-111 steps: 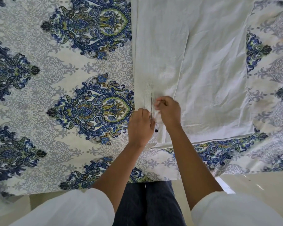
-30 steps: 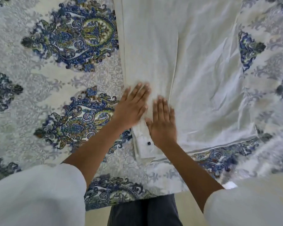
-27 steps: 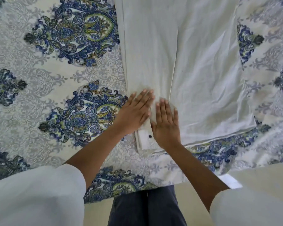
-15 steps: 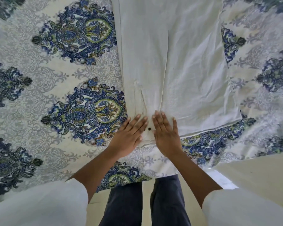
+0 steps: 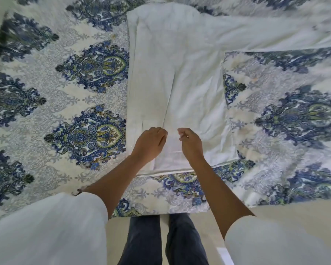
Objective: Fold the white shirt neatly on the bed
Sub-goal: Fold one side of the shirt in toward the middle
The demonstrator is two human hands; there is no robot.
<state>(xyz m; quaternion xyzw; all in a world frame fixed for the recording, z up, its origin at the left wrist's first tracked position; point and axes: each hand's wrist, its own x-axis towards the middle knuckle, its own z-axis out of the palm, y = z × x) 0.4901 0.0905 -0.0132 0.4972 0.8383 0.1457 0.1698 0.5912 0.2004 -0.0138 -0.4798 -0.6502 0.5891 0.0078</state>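
A white cotton shirt (image 5: pixel 180 83) lies spread flat on a bed covered by a cream bedspread with blue and green paisley medallions (image 5: pixel 65 111), its hem nearest the person and its collar end far up the frame. The shirt's left side is folded inward, the folded panel forming a long straight edge running down the middle of the garment, while the other sleeve (image 5: pixel 275 33) stretches out sideways toward the upper right across the bedspread. Both hands sit close together near the hem. The left hand (image 5: pixel 150 144) has its fingers curled under, knuckles up, resting on the folded panel; whether its grip actually pinches cloth cannot be told. The right hand (image 5: pixel 189 143) is loosely curled just beside it over the shirt, thumb and fingers drawn together, and it is likewise unclear whether it holds fabric. White sleeves and dark trousers (image 5: pixel 161 240) show at the bottom.
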